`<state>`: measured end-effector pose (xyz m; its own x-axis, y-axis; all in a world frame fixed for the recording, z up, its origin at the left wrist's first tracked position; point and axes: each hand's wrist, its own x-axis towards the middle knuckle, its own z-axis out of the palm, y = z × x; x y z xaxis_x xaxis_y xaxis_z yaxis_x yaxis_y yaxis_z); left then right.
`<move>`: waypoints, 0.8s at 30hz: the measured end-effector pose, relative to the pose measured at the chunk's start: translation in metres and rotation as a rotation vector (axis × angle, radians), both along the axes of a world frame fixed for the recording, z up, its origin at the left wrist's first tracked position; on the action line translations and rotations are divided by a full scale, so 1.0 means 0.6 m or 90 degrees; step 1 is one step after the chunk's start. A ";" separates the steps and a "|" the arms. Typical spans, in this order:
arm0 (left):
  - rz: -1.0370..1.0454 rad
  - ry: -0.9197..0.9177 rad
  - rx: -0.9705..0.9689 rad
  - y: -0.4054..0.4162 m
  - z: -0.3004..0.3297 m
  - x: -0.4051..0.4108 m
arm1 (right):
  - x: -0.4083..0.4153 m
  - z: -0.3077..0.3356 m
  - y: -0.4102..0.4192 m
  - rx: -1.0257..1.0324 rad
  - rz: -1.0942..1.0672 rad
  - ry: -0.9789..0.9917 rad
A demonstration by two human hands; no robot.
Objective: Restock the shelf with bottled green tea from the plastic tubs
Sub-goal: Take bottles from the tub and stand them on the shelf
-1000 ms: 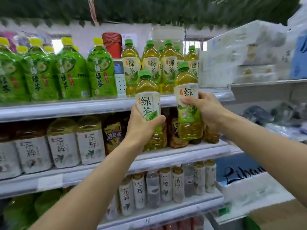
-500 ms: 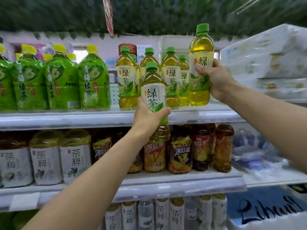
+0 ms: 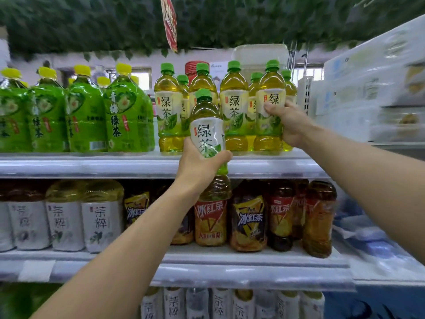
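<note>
Hands grip 2 green tea bottles at a shop's top shelf (image 3: 138, 165). Right hand (image 3: 292, 123) wraps an upright bottle (image 3: 270, 88) standing at the right end of the shelved green tea row (image 3: 232, 111), its base apparently on the shelf. Left hand (image 3: 200, 164) clasps a second bottle (image 3: 207, 125), long axis vertical, just in front of and below the row, likely next in. Bottles are clear ribbed plastic, green-capped, glossy-labelled. No tubs in view.

Nine green-capped tea bottles (image 3: 234, 111) (two in hands), about nine yellow-capped jugs (image 3: 127, 113), two hands (image 3: 197, 162).
</note>
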<state>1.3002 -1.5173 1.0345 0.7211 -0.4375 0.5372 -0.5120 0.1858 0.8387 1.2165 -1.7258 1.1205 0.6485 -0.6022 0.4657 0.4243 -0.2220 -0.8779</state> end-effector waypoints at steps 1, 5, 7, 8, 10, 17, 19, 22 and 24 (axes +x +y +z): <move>0.002 -0.002 0.004 0.000 -0.001 -0.001 | 0.001 -0.001 -0.005 0.000 0.003 0.000; 0.010 -0.003 0.011 0.001 0.000 -0.004 | 0.004 -0.006 -0.002 -0.045 -0.083 0.031; 0.020 -0.010 0.007 0.002 0.000 -0.007 | -0.001 -0.017 0.020 -0.176 -0.283 0.032; 0.027 -0.022 0.006 0.002 0.000 -0.008 | -0.007 -0.025 0.042 -0.256 -0.376 -0.007; 0.049 -0.058 0.003 0.000 -0.001 -0.012 | -0.022 -0.046 0.101 -0.390 -0.403 -0.105; 0.056 -0.229 -0.032 -0.020 -0.001 -0.046 | -0.029 -0.058 0.211 -0.361 -0.150 0.085; 0.024 -0.263 -0.014 -0.019 0.011 -0.051 | -0.041 -0.050 0.205 -0.340 -0.151 0.040; 0.050 -0.333 0.043 -0.005 0.038 -0.048 | -0.066 -0.026 0.177 -0.265 -0.148 -0.033; 0.131 -0.332 0.028 0.008 0.050 -0.029 | -0.083 -0.006 0.153 -0.224 -0.167 -0.107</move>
<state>1.2827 -1.5127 1.0645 0.4380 -0.3458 0.8298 -0.8829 0.0080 0.4694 1.1667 -1.6339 1.1169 0.3930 -0.5220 0.7570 0.4443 -0.6130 -0.6533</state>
